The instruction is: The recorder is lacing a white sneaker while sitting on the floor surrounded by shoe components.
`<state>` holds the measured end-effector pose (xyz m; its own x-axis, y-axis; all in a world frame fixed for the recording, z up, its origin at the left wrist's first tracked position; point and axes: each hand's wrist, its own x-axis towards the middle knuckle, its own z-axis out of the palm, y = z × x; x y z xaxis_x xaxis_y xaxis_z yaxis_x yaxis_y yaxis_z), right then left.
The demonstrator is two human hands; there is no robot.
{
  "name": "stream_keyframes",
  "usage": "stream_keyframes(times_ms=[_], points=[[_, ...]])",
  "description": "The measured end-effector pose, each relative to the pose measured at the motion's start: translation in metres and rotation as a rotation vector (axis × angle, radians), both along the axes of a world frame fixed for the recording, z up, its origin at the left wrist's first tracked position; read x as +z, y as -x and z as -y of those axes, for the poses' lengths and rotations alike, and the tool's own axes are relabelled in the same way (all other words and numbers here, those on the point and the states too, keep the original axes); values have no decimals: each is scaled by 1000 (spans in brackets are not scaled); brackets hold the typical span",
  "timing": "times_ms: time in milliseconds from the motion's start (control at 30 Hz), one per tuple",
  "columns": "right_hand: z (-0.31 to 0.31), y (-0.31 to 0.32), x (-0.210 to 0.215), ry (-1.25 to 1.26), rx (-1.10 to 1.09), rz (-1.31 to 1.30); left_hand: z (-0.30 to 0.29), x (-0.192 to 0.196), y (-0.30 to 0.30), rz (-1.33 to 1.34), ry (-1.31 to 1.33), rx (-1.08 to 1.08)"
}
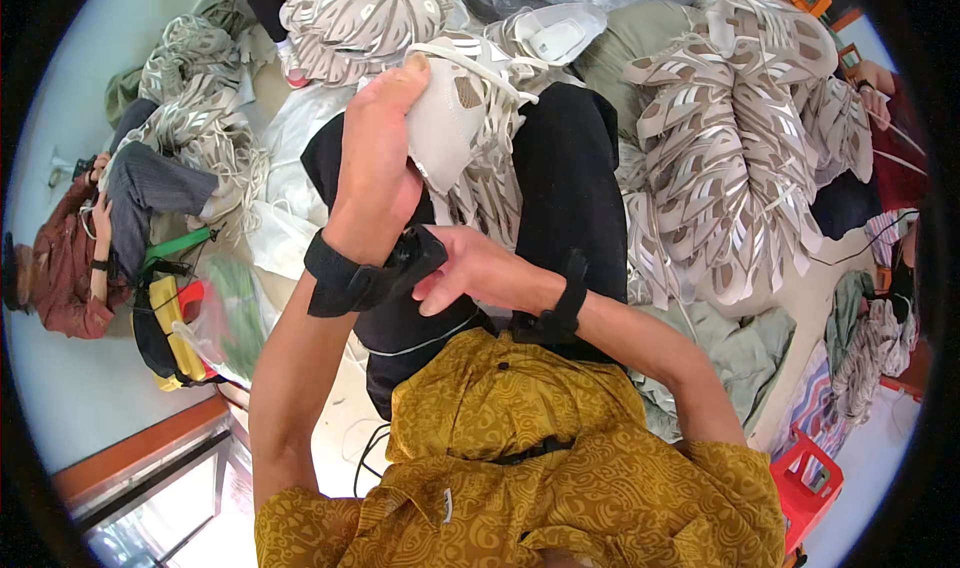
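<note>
Up in front of my knees, my left hand (385, 118) grips a pale grey and white sneaker upper (445, 118), thumb on its edge. A white shoelace (470, 66) loops across the upper. Lower down, my right hand (485, 273) is close against the black wrist device (415, 256) strapped to my left wrist. Its fingers look curled, and part of them is hidden by that device, so whatever they hold cannot be made out. A second black strap (568, 303) circles my right wrist. Between my legs lie more sneaker uppers (485, 193), partly hidden.
A long stacked pile of sneaker uppers (735, 148) stands to the right; another pile (365, 23) lies ahead. At left, a seated person (80, 248) is beside more uppers (200, 118) and a yellow and black bag (165, 333). A red plastic stool (805, 488) stands lower right.
</note>
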<state>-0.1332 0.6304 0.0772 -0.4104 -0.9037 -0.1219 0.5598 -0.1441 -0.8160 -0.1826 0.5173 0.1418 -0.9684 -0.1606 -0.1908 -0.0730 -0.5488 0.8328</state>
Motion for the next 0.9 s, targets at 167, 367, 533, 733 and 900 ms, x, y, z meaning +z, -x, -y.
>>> stream_keyframes(times_ms=[167, 367, 533, 733, 900], points=[[-8, -6, -10, 97, -12, 244, 0, -13, -5, -58, 594, -6], [-7, -13, -9, 127, -44, 285, 3, -22, 4, -292, 1054, 5], [1, -23, -9, 94, -95, 140, 8, -46, 9, -87, 308, 33], [2, -25, -19, 96, -105, 254, 6, -45, -1, -27, 818, 25], [-3, -23, -3, 76, -120, 387, -1, -40, -8, -374, 1338, -38]])
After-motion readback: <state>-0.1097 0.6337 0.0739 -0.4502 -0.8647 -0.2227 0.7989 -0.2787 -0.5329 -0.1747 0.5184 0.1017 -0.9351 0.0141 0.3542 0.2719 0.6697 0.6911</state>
